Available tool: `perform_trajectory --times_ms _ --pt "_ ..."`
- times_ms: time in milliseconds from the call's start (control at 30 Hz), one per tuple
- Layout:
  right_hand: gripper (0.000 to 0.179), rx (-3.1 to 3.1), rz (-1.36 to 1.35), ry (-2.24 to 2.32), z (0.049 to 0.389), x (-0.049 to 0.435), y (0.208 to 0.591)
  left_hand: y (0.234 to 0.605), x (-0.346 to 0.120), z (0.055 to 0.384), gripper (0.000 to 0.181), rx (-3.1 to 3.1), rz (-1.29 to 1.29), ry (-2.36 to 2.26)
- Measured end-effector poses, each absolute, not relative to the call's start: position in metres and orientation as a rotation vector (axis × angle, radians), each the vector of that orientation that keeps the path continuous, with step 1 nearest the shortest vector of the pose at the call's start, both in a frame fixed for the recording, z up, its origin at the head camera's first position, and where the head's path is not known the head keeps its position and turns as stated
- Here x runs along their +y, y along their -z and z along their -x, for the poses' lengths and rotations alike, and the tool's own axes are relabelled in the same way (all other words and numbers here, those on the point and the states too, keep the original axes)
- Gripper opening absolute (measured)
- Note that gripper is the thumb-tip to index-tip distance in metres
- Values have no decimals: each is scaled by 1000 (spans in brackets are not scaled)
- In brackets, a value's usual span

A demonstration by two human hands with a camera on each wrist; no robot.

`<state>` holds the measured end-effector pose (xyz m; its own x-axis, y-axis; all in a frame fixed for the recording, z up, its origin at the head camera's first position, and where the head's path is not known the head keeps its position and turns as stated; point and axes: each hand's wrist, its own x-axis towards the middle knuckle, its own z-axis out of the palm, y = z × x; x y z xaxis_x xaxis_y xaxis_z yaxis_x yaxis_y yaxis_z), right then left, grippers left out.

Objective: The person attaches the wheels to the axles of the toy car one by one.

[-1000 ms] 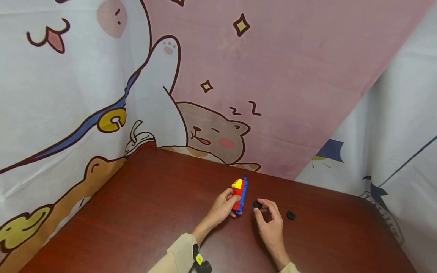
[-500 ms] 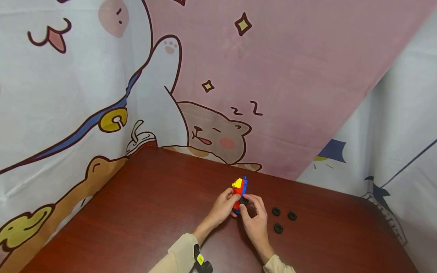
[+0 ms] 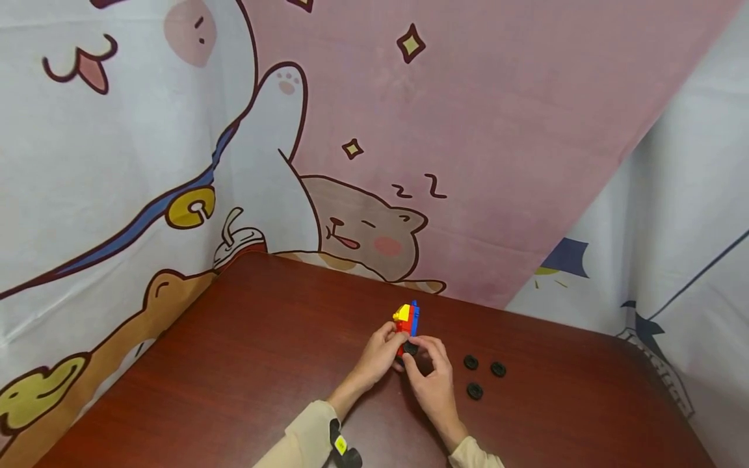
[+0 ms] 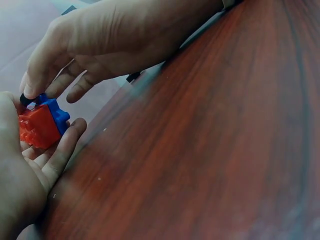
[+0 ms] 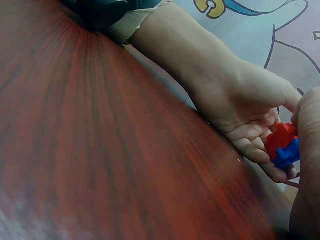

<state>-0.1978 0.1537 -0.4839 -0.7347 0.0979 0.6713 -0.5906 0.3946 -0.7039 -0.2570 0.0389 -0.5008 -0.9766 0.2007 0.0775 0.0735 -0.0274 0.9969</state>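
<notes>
My left hand [image 3: 377, 354] grips a toy vehicle [image 3: 408, 317] built of red, blue and yellow bricks, holding it over the table. Its red and blue end [image 4: 42, 125] shows in the left wrist view, cradled by the left fingers. My right hand [image 3: 432, 383] pinches a black toy wheel [image 3: 410, 348] between thumb and fingers, right at the vehicle's blue side. In the right wrist view the right hand [image 5: 307, 175] hides part of the vehicle [image 5: 284, 142]. Three more black wheels, one nearest the right hand [image 3: 474, 390], lie on the table.
The dark red-brown wooden table [image 3: 246, 364] meets a cartoon-printed cloth [image 3: 497, 162] at its far and left edges. The other two loose wheels sit to the right, one farther back [image 3: 471, 362] and one outermost [image 3: 498, 369]. A black wrist strap [image 3: 339, 442] circles the left sleeve.
My right hand took a wheel from among the loose ones and carried it left to the vehicle's side. Over the last half second, both hands and the vehicle have shifted slightly.
</notes>
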Motion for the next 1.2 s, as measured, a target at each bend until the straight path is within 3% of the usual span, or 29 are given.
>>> perform_trajectory --times_ms 1200 --pt "29 -2012 -326 -1434 199 153 485 502 41 261 21 2045 -268 -2245"
